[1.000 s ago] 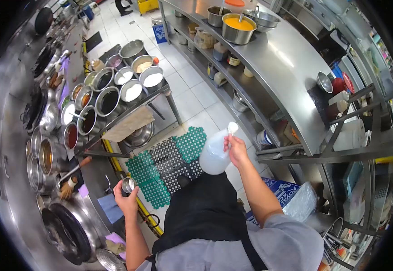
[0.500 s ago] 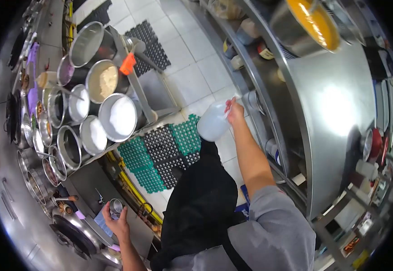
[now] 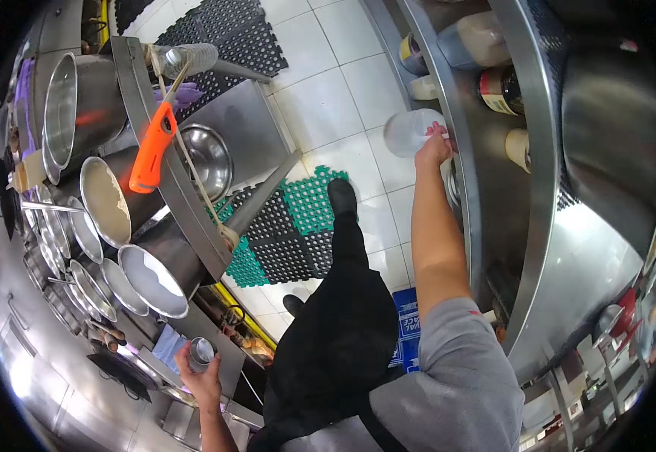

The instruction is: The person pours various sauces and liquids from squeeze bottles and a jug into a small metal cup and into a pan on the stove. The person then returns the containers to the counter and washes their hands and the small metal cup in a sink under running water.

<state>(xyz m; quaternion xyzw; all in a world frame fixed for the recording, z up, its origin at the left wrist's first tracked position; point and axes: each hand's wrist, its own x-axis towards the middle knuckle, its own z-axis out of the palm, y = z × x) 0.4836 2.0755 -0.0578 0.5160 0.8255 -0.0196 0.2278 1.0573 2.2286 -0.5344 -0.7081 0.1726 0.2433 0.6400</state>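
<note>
- Holding cup point(image 3: 203, 349) between thumb and fingers of left hand point(image 3: 202, 377), near cloth point(image 3: 168, 346).
- Gripping jug point(image 3: 408, 134) near its top with right hand point(image 3: 435, 148), above floor point(image 3: 343, 98), beside shelf point(image 3: 497, 203).

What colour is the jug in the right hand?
The jug is cloudy white; see the head view.

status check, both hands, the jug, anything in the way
Left hand holding small metal cup. Right hand gripping jug near its top. Shelf close by right hand; contact can't be told.
</note>
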